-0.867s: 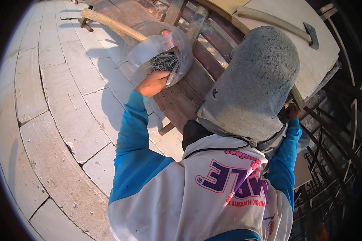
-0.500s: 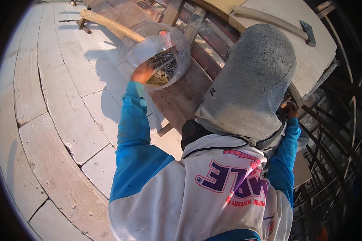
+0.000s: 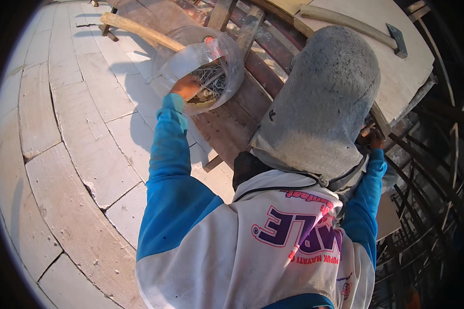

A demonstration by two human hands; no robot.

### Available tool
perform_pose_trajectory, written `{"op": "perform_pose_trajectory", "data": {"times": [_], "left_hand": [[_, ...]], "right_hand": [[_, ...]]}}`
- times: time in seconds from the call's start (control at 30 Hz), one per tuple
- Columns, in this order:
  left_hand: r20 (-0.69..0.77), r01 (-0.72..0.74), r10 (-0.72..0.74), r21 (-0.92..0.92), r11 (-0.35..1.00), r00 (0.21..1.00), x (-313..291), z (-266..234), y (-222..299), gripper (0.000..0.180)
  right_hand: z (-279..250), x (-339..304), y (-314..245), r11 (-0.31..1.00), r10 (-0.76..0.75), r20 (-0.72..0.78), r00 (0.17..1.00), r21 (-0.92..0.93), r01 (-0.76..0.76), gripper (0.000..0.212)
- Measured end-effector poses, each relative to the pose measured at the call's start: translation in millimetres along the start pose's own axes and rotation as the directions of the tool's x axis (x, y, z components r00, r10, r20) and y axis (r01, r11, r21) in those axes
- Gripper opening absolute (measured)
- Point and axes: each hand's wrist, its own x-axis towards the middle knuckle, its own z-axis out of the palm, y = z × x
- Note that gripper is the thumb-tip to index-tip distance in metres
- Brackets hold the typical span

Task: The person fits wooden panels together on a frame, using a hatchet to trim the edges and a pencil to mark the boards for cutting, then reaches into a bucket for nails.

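Observation:
My left hand (image 3: pixel 185 88) reaches over the near rim of a cut-open clear plastic container (image 3: pixel 233 82). Loose grey nails (image 3: pixel 212 78) lie inside it, and its wall hides my fingertips. A wooden handle (image 3: pixel 142 31) sticks out from behind the container toward the far left; its other end is hidden. On the right, my right hand (image 3: pixel 375 140) is partly behind my grey-clothed knee (image 3: pixel 327 98), close under the edge of a pale board (image 3: pixel 392 77). Its fingers look curled around something too small and dark to make out. A hammer (image 3: pixel 353 26) with a dark head rests on that board.
The container stands on a brown wooden plank (image 3: pixel 227 129). Large pale blocks (image 3: pixel 87 113) with cracks and gaps between them cover the left side. Dark slats (image 3: pixel 263 72) with openings lie beyond the plank. Several dark poles (image 3: pixel 423 175) crowd the right side.
My left hand has shifted slightly up and further over the container's rim, with the arm following. My right hand stays almost in place; the container and hammer keep their positions.

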Motion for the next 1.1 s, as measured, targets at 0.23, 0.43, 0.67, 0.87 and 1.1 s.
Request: {"op": "perform_pose_trajectory", "data": {"times": [0.23, 0.43, 0.67, 0.87, 1.1], "left_hand": [[0.136, 0.034, -0.03, -0.027, 0.999, 0.99, -25.4, -10.5, 6.0, 0.027], [0.018, 0.033, -0.036, 0.154, 0.988, 0.999, -16.9, -1.2, -3.1, 0.023], [-0.126, -0.032, 0.057, 0.189, 0.981, 0.99, -29.2, -2.7, 15.5, 0.035], [-0.06, 0.191, -0.181, 0.283, 0.94, 0.982, -28.0, -12.6, 25.5, 0.031], [0.008, 0.096, -0.112, 0.447, 0.889, 0.994, -17.4, 1.1, -0.6, 0.034]], "right_hand": [[3.4, -20.2, -45.0, 0.982, 0.125, 0.079, 0.989, 0.131, -0.135, 0.032], [4.9, -23.2, -44.7, 0.938, 0.2, 0.118, 0.973, 0.263, -0.225, 0.032], [2.9, -28.9, -63.8, 0.977, 0.18, 0.068, 0.981, 0.103, -0.186, 0.033], [5.7, -13.3, -21.9, 0.992, 0.11, 0.025, 0.994, 0.054, -0.111, 0.033], [5.5, -32.4, -68.0, 0.942, 0.262, 0.122, 0.957, 0.185, -0.281, 0.032]]}}
